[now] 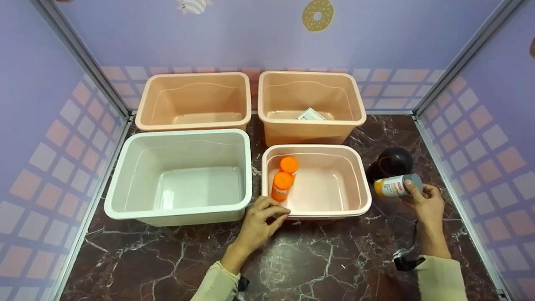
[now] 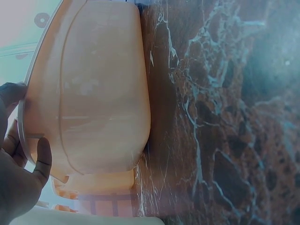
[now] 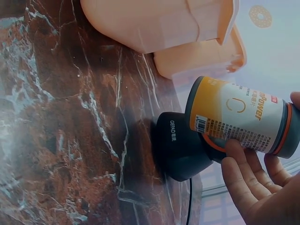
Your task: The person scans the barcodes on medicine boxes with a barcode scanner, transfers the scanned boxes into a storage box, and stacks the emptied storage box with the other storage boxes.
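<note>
My right hand (image 1: pixel 428 205) grips a pill bottle (image 1: pixel 391 186) with a grey lid and an orange-and-white label, tilted on its side. In the right wrist view the bottle (image 3: pixel 234 115) shows a letter C and a barcode, and it is held in front of a black corded device (image 3: pixel 180 145) marked GEPAD. My left hand (image 1: pixel 259 219) pinches the rim of a pale pink bin (image 1: pixel 326 212) at its near left corner. Two bottles with orange caps (image 1: pixel 283 180) stand inside that bin, against its left side.
A white bin (image 1: pixel 179 212) stands left of the pink one. Behind are two peach bins, a left one (image 1: pixel 194 125) and a right one (image 1: pixel 309 129); the right one holds a white printed card or box (image 1: pixel 311 114). Purple walls enclose the dark marbled table (image 1: pixel 167 259).
</note>
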Motion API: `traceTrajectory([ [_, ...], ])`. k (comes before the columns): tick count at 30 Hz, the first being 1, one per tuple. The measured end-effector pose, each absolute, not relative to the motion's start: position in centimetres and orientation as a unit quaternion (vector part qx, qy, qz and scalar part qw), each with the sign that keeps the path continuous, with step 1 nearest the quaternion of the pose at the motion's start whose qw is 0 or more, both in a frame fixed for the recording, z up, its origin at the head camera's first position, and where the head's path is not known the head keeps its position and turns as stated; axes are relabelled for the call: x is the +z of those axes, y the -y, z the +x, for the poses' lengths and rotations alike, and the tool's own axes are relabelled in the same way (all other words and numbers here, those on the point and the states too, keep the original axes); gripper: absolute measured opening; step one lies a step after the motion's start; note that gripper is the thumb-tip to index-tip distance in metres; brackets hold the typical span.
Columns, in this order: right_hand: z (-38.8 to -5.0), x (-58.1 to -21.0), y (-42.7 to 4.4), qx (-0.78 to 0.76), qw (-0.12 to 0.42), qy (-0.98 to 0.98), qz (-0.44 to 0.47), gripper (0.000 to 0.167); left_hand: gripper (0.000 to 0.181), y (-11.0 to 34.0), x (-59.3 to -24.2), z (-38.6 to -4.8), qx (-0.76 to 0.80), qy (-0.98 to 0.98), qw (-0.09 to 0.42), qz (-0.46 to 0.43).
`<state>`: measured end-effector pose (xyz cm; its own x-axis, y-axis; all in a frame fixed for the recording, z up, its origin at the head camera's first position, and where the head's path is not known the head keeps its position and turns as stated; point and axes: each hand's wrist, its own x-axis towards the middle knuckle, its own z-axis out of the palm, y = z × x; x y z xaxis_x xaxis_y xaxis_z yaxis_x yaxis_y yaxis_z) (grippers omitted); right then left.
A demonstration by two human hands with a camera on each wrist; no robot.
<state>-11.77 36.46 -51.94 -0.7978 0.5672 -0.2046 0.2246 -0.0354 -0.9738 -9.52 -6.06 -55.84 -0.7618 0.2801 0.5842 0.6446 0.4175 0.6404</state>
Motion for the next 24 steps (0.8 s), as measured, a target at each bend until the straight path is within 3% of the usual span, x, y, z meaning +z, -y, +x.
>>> traceTrajectory([
  [14,-11.32,-52.54,-36.13,0.649,0.120,0.689,-0.298,0.038,0.012,6.04,-55.88,-9.48,-0.458,0.820,0.195,-0.281],
  [24,-11.39,-52.02,-36.43,0.680,0.156,0.650,-0.301,0.034,0.011,6.03,-55.90,-9.64,-0.460,0.815,0.204,-0.288],
])
